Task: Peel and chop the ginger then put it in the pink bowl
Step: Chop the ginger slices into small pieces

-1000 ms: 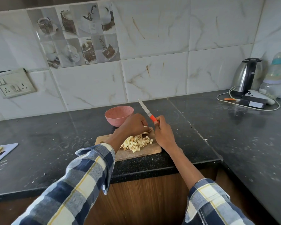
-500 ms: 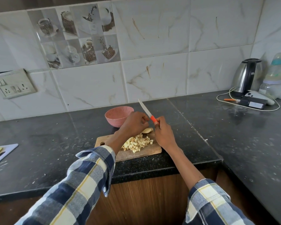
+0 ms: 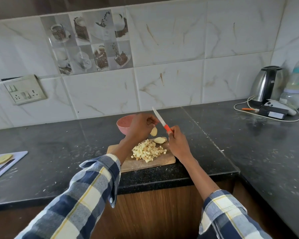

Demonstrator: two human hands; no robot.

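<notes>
Her left hand (image 3: 141, 125) pinched a peeled ginger piece (image 3: 153, 131) hanging long-axis down — just left of the knife (image 3: 160, 120) gripped in her right hand (image 3: 177, 141), above the board's (image 3: 150, 163) chopped ginger (image 3: 148, 150); the pink bowl (image 3: 123, 124) sat behind.

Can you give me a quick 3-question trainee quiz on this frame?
1. True or false: the pink bowl holds chopped ginger.
2. Which hand holds the knife? A) left B) right
3. Fill in: the diced pile lies on the ____.

Key: 1 false, the visible part looks empty; 2 B, the right hand grips the handle while the left hand holds a ginger piece; 3 board.
</notes>
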